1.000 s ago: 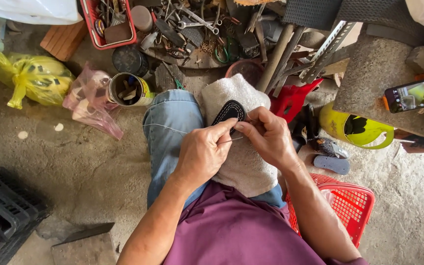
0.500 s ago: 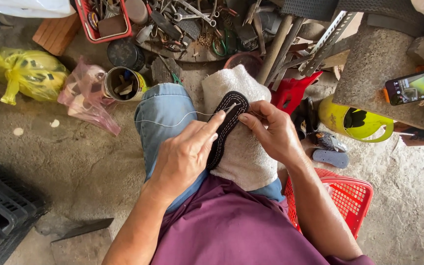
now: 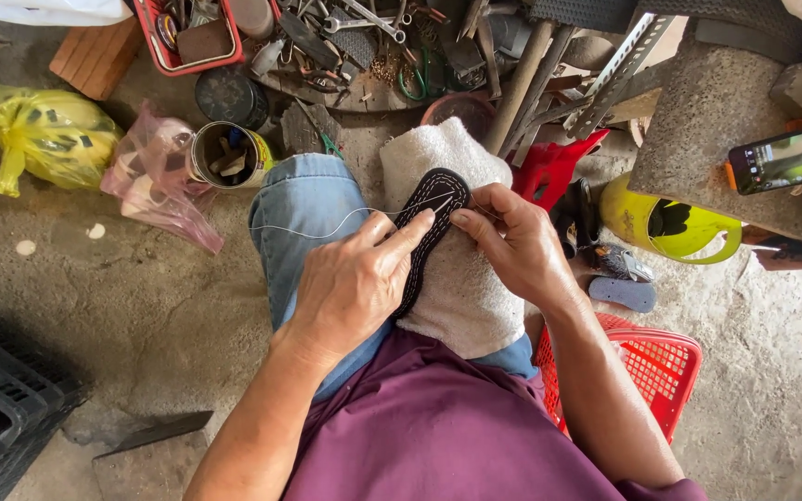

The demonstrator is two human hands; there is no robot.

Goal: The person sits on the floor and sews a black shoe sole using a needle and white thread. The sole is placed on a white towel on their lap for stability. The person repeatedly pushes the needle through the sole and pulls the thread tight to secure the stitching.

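We are pinching the flat black stitched sole (image 3: pixel 427 232) on the white towel (image 3: pixel 461 288) between left hand (image 3: pixel 355 283) and right hand (image 3: pixel 517 246), fingers clamped; the slack white thread (image 3: pixel 313 231) could snag.

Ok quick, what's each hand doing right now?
Left hand: closed on the black sole, fingers pressing it onto the white towel.
Right hand: fingers pinched at the sole's edge; the white thread runs there.
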